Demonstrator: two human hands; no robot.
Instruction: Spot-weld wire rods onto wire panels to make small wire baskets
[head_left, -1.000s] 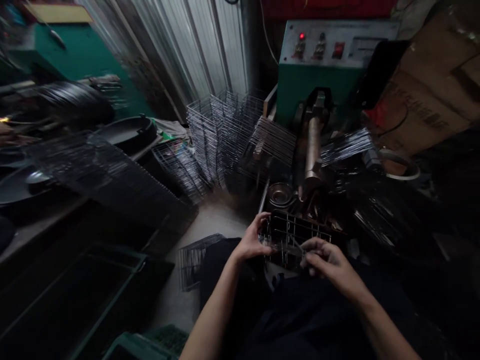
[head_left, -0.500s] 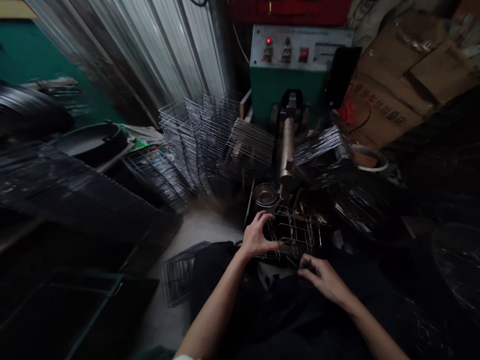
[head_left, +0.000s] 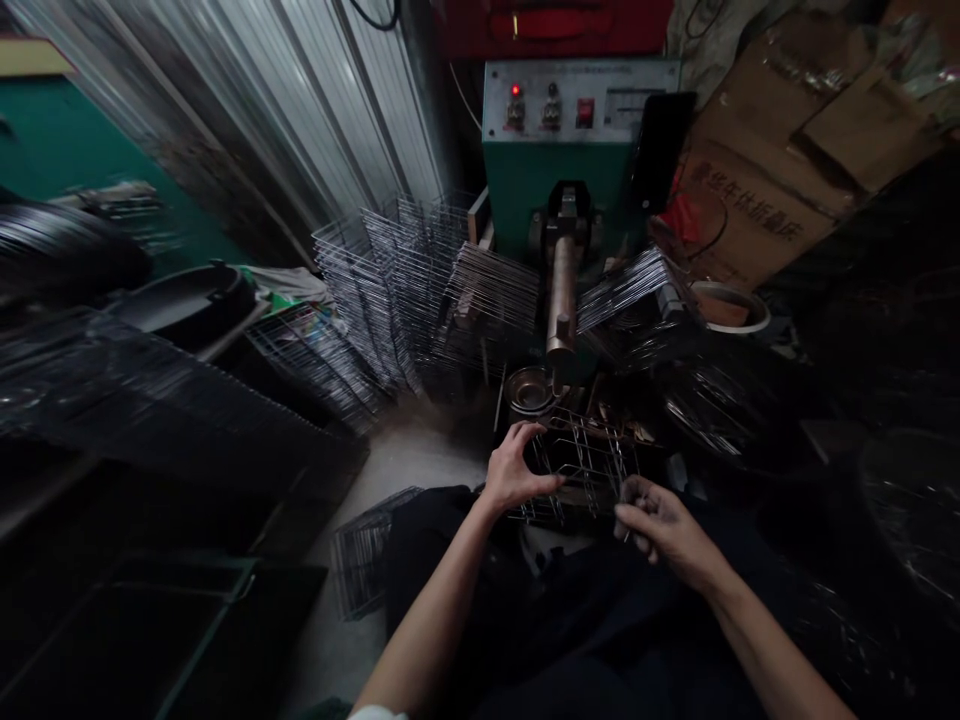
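Note:
Low in front of me, just below the metal arm of a green machine, lies a wire rack. My left hand is at the rack's left side, with thumb and fingers spread wide around its wires. At the rack's right edge, my right hand is closed, its darkened fingertips pinched together; what they hold is too small and dark to name. A round metal dish sits behind my left hand.
Stacks of wire racks stand left of the machine, and another rack lies on the floor by my leg. Thin metal rods lie right of the metal arm. A cardboard box and a white-rimmed bowl are at the right.
My right hand has moved a little right and up to the rack's right edge, its fingers now pinched. My left hand has stayed almost still. The view has shifted slightly.

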